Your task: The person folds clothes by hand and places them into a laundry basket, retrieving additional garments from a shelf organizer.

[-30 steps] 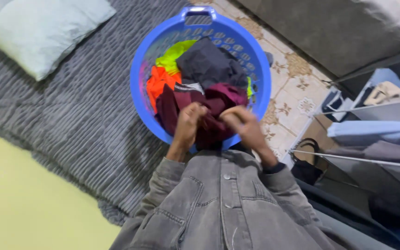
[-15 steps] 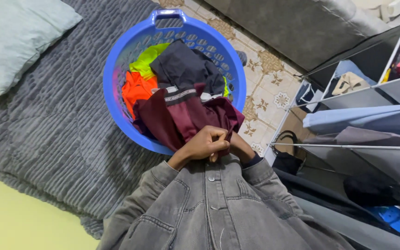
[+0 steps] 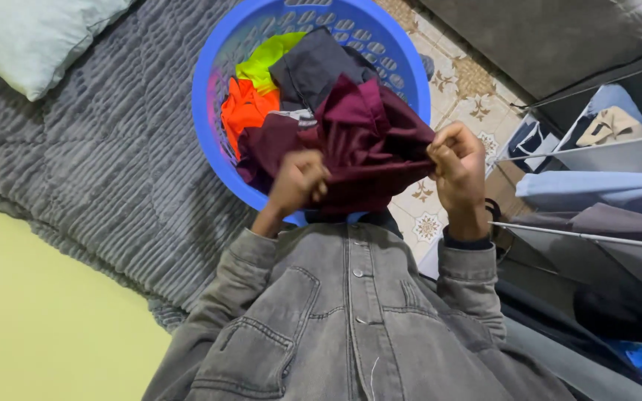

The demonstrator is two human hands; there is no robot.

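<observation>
On the grey ribbed blanket (image 3: 105,163), one blue laundry basket (image 3: 217,89) stands, rim overlapping the tiled floor (image 3: 458,96). One pale pillow (image 3: 35,33) lies at upper left; a shelf rack (image 3: 596,186) with folded clothes stands at right. One maroon garment (image 3: 369,145) is lifted partly clear of the basket, stretched between two hands, its lower end trailing inside. Left hand (image 3: 299,182): fingers clenched on the cloth's edge. Right hand (image 3: 456,165): fingers pinching the opposite edge. Progress, judged: one item out, not yet folded. Remaining in basket: three visible pieces, namely one dark grey garment (image 3: 313,67), one orange garment (image 3: 247,111), one yellow-green garment (image 3: 265,59).
</observation>
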